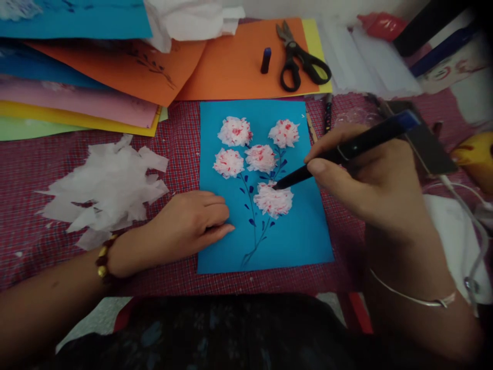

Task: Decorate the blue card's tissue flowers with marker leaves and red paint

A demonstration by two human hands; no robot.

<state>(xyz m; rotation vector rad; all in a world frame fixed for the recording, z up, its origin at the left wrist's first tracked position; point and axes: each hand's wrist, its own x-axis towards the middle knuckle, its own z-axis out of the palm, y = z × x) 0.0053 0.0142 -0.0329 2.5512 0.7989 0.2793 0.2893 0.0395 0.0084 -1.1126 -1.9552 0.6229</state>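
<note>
Currently, the right hand [372, 177] is gripping a slim black pen with a blue end [364, 144] between thumb and fingers, its long axis slanting leftward and down to the top of the lowest ruffled, pinkish-white paper flower [274, 200]; whether the tip is touching, I cannot tell. That flower is lying between the hands, left of the right one and rightward of the left hand [196, 218], which is resting loosely curled over the left edge of the bright blue paper sheet [304, 241], its palm hiding any contents.
</note>
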